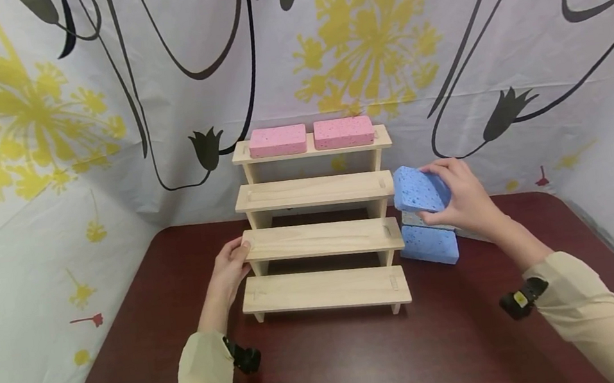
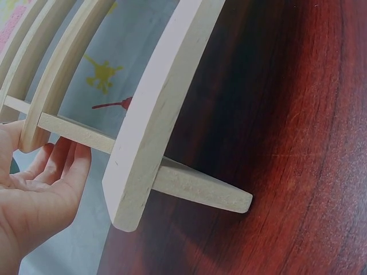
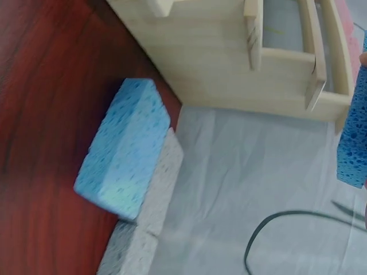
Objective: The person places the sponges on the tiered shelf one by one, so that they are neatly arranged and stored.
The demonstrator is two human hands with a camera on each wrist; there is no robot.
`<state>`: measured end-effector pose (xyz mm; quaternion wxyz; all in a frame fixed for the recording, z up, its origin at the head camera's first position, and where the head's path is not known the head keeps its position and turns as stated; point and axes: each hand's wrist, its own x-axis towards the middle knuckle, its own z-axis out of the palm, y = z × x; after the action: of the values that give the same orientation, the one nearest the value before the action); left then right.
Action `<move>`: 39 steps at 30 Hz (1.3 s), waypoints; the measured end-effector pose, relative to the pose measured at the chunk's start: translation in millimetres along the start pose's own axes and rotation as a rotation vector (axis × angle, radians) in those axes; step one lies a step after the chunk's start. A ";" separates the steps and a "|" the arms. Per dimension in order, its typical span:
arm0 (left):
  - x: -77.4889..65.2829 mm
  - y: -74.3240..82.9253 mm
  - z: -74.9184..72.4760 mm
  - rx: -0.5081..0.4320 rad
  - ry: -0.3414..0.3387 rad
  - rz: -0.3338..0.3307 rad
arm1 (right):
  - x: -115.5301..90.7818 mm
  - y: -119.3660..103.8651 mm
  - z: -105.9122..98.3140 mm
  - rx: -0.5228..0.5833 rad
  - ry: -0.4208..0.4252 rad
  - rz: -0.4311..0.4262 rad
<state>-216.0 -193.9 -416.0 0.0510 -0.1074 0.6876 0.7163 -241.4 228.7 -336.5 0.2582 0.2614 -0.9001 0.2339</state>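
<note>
A wooden four-step display stand (image 1: 326, 289) rises toward the back of the dark red table. My left hand (image 1: 230, 269) grips the left end of its second step from the bottom, with fingers (image 2: 69, 166) curled beneath the board. Two pink sponges (image 1: 278, 141) lie side by side on the top step; the three lower steps are bare. Held up just right of the stand is a blue sponge (image 1: 417, 190), pinched between the thumb and fingers of my right hand (image 1: 464, 197). Below it, another blue sponge (image 3: 129, 146) rests on the table against grey sponges (image 3: 161, 183).
A pale cloth (image 1: 280, 78) printed with yellow flowers and dark stems hangs behind and beside the table (image 1: 330, 369). Each wrist carries a small black camera, one (image 1: 244, 357) on the left and one (image 1: 522, 299) on the right.
</note>
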 end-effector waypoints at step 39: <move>1.9 -4.6 -0.7 -0.029 0.025 -0.004 | 127.3 -110.1 92.2 0.089 -0.273 -0.186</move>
<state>-216.8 -194.5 -421.0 0.0420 -0.1183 0.6774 0.7248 -300.8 49.8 -300.1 0.1422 0.3841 -0.8875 0.2108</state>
